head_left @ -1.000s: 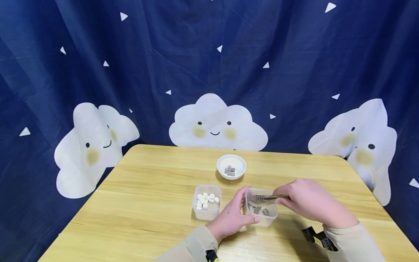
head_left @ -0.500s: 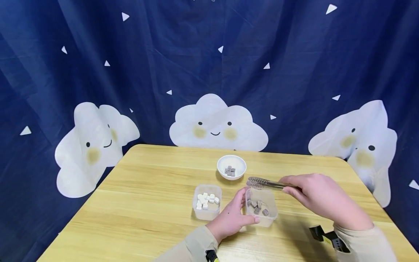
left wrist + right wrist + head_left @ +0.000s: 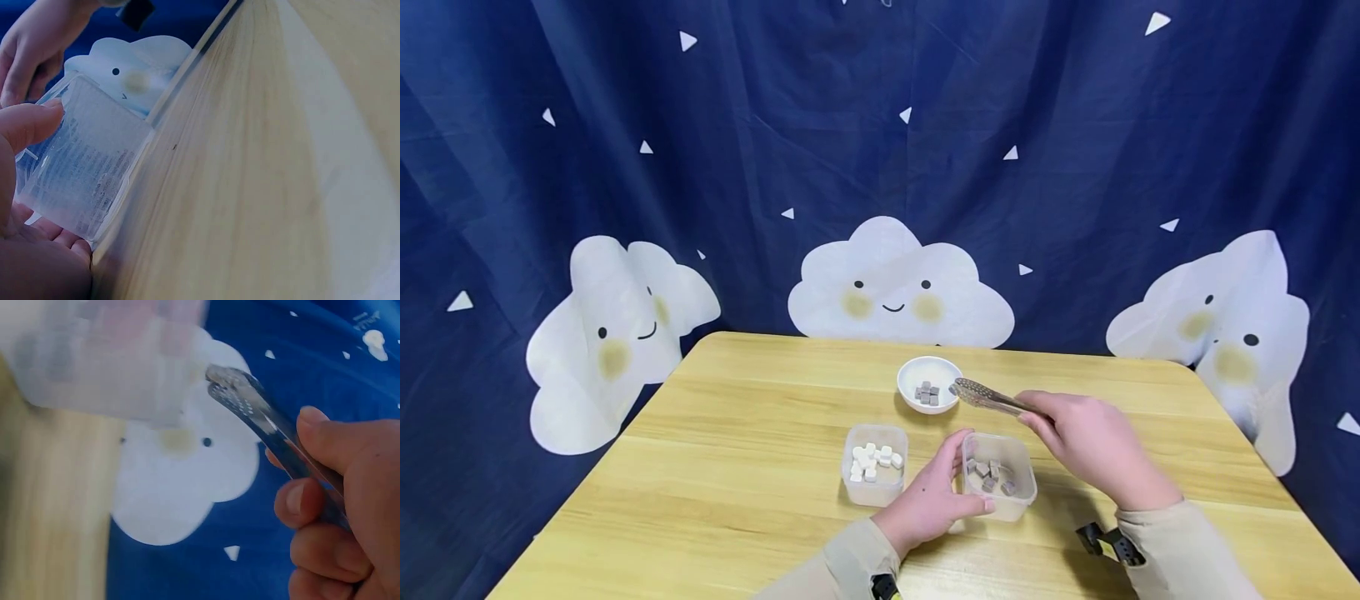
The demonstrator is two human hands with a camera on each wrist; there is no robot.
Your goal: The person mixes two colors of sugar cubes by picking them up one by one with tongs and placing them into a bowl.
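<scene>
My right hand [image 3: 1093, 442] grips a pair of metal tongs [image 3: 992, 397], also clear in the right wrist view as tongs [image 3: 250, 403]. Their tips are at the right rim of a white bowl [image 3: 917, 367], which contains several grey cubes [image 3: 927, 393]. A small greyish piece [image 3: 955, 388] shows at the tongs' tips, partly hidden by them. With thumb in front and fingers behind, my left hand [image 3: 928, 496] holds a clear plastic container [image 3: 1011, 504] on the table. Several more grey cubes [image 3: 988, 473] lie inside it.
Left of my left hand stands a second clear container [image 3: 874, 496] with several white cubes [image 3: 868, 458]. All this is on a wooden table [image 3: 737, 433]. A blue curtain [image 3: 850, 100] with cloud shapes hangs behind the table's far edge.
My right hand has lifted the tongs out of the right container and moved them up and left to the bowl's rim. My left hand has stayed on the container.
</scene>
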